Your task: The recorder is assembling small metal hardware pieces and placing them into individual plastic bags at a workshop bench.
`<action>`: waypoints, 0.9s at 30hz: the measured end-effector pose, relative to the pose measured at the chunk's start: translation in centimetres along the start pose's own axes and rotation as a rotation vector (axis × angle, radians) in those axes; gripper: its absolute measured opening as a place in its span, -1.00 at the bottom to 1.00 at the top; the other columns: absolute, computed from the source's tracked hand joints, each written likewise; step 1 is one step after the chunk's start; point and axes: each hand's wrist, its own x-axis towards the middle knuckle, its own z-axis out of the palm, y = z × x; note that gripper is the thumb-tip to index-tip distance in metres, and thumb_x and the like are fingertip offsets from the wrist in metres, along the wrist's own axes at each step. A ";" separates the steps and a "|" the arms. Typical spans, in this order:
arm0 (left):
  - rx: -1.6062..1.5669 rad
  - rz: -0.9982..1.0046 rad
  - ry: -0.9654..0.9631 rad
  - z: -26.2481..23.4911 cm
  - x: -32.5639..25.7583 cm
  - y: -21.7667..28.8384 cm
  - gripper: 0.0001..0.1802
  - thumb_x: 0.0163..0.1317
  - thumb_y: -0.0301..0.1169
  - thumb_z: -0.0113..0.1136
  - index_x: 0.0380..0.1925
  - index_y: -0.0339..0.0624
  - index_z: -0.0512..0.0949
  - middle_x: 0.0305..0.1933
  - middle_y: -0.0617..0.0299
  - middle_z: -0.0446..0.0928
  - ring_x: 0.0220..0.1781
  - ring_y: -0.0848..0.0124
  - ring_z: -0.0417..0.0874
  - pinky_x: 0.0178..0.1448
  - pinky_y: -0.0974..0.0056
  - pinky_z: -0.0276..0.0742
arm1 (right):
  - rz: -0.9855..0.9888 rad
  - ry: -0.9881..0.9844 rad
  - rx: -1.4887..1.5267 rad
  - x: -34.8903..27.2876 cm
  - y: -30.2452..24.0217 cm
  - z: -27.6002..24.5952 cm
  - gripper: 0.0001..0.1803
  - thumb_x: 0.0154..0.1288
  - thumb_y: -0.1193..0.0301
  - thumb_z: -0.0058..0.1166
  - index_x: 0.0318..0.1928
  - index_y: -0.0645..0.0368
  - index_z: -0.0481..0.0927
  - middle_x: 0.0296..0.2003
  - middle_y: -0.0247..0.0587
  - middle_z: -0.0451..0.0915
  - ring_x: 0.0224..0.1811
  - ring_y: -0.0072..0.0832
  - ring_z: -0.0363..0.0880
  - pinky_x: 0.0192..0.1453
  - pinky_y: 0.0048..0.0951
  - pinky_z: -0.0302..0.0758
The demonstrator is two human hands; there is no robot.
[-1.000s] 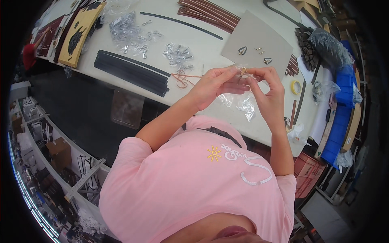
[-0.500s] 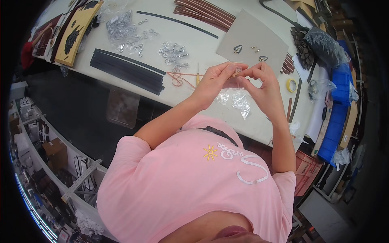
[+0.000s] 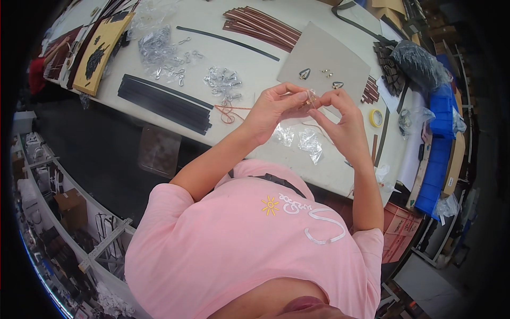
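Note:
Above the near part of the table, my left hand [image 3: 273, 110] pinches a small clear plastic bag [image 3: 312, 95] with tiny gold-coloured pieces inside. From the other side, the thumb and fingers of my right hand [image 3: 342, 118] close on the same bag. What lies between the fingertips is too small to make out fully. Below the hands are crumpled clear bags [image 3: 311, 144] on the tabletop. An orange cord [image 3: 229, 113] trails out to the left of my left hand. Beyond the hands, a grey board [image 3: 348, 58] carries dark loop-shaped fittings [image 3: 304, 74] and small gold-coloured bits [image 3: 326, 72].
Black strips [image 3: 162, 103] lie at the left, with metal snap hooks [image 3: 223, 80] beside them. Brown strips [image 3: 260, 26] are at the back. Yellow tape [image 3: 376, 118] and blue bins [image 3: 436, 159] stand right. A person in red [image 3: 36, 74] is at far left.
The table has shifted slightly left in view. Both hands keep hold of the bag, with fingers slightly rearranged. A yellow-handled tool beside my left hand is now hidden.

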 end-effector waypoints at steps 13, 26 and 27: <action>0.307 -0.109 -0.091 2.1 -0.2 -0.4 -0.65 0.28 -0.44 0.31 0.04 -0.32 0.56 -0.19 0.14 0.71 -0.12 0.43 0.73 0.04 0.35 0.63 | 0.179 -0.025 0.106 -0.4 1.6 -3.4 -0.86 0.24 0.51 0.32 -0.25 0.33 0.65 -0.33 -0.33 0.65 -0.23 -0.59 0.62 -0.10 -0.56 0.49; 0.287 -0.046 -0.011 5.0 0.0 -1.7 -0.77 0.29 -0.47 0.32 -0.10 -0.29 0.54 -0.24 0.19 0.67 -0.19 0.49 0.69 -0.09 0.38 0.60 | 0.067 0.019 0.262 -1.9 5.2 -3.3 -0.87 0.32 0.51 0.27 -0.24 0.31 0.58 -0.34 -0.40 0.60 -0.24 -0.69 0.53 -0.07 -0.64 0.44; 0.307 -0.052 -0.014 5.0 0.1 -1.9 -0.78 0.30 -0.47 0.31 -0.12 -0.29 0.54 -0.25 0.20 0.67 -0.20 0.49 0.69 -0.09 0.38 0.60 | 0.119 -0.004 0.333 -2.0 5.3 -3.4 -0.86 0.32 0.51 0.27 -0.24 0.29 0.57 -0.34 -0.42 0.60 -0.24 -0.71 0.52 -0.09 -0.64 0.44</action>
